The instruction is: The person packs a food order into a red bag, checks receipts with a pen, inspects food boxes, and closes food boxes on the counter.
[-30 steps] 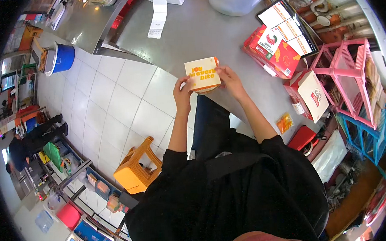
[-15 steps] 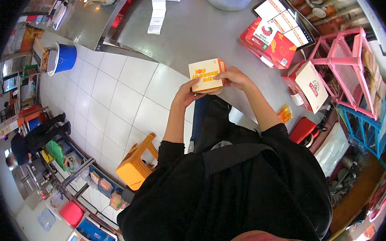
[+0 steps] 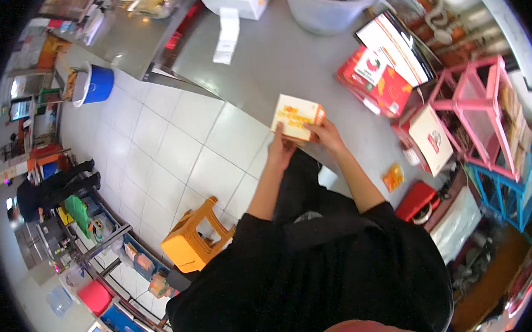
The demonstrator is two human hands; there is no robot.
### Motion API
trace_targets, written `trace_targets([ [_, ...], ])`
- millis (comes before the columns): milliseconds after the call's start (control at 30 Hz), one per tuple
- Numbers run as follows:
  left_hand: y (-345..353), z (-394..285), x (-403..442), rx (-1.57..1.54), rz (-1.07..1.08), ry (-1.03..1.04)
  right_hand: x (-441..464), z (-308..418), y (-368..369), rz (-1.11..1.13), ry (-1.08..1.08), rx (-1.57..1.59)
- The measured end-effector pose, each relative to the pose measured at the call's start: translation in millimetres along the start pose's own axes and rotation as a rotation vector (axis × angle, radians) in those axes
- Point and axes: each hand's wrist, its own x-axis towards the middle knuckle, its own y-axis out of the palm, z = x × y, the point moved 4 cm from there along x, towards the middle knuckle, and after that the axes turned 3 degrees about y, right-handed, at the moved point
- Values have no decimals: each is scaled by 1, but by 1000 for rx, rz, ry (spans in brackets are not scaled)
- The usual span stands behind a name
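Note:
A small white box point(image 3: 295, 117) with orange and yellow lettering is held over the near edge of the steel table point(image 3: 260, 75). My left hand point(image 3: 280, 147) grips its left lower side, thumb on the printed face. My right hand point(image 3: 327, 135) holds the lower right corner, thumb also on the face. The fingers behind the box are hidden. To the right on the table lie a red box point(image 3: 375, 81), a white-and-red carton point(image 3: 426, 138) and a small orange packet point(image 3: 393, 177).
A screen point(image 3: 396, 48) leans behind the red box. Pink racks point(image 3: 475, 101) stand at the right, a plastic tub point(image 3: 324, 16) at the back. A yellow stool point(image 3: 188, 241) is on the floor at left; another person point(image 3: 33, 195) stands far left.
Both hands and the box have shifted slightly right and down in view, and the box is tilted more clockwise. The surroundings have shifted a little with the camera.

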Motion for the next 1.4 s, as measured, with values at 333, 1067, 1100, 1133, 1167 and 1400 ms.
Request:
trace_targets([
  [333,35,-2,8,197,165,-152,-7,11,-11,-2,36,-44],
  [1067,35,19,13,137,181,-85,-12,24,-28,183,226,-193],
  [1100,35,16,11,192,188,-91,-13,24,-28,188,228,-171],
  [1133,36,15,9,247,196,-98,-15,24,-29,193,231,-150],
  [1167,38,14,7,244,181,-107,-16,24,-29,199,233,-129],
  [1400,42,9,-5,197,66,-82,-11,20,-29,194,246,-133],
])
